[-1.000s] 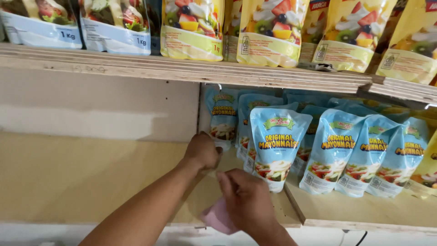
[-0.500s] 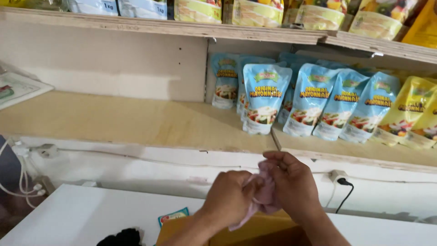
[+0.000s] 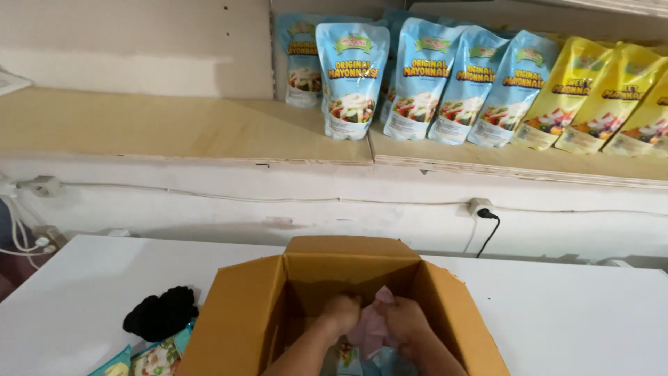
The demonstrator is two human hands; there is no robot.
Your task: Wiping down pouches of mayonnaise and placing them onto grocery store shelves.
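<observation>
— Hands first: where are they?

— Both are down inside the open cardboard box [image 3: 243,327], which sits on the white table [image 3: 577,313]. The left hand [image 3: 342,311] is toward the box's left wall, the right hand [image 3: 406,322] just beside it toward the right wall.

— What do they hold?

— A pink cloth [image 3: 374,322], bunched up between them in the middle of the box. The left hand's fingers are curled shut on its left edge; the right hand's fingers are closed on its right side. A corner of the cloth sticks up above the knuckles.

— Anything else in the box?

— Under the hands, light blue pouches [image 3: 362,362] lie at the box's bottom. How many I cannot tell.

— And around the box?

— Left of it, on the table, lies a black crumpled fabric [image 3: 161,312], and just below that, near the box's left flap, two colourful packets [image 3: 149,358]. Beyond the box, against the wall, runs a wooden shelf [image 3: 174,129]. On it, straight behind the box, blue stand-up pouches [image 3: 351,80] stand upright in a row; to their right, yellow pouches [image 3: 598,104] lean. Below the shelf, behind the box's right rear corner, a black plug [image 3: 487,214] sits in a wall socket.
</observation>
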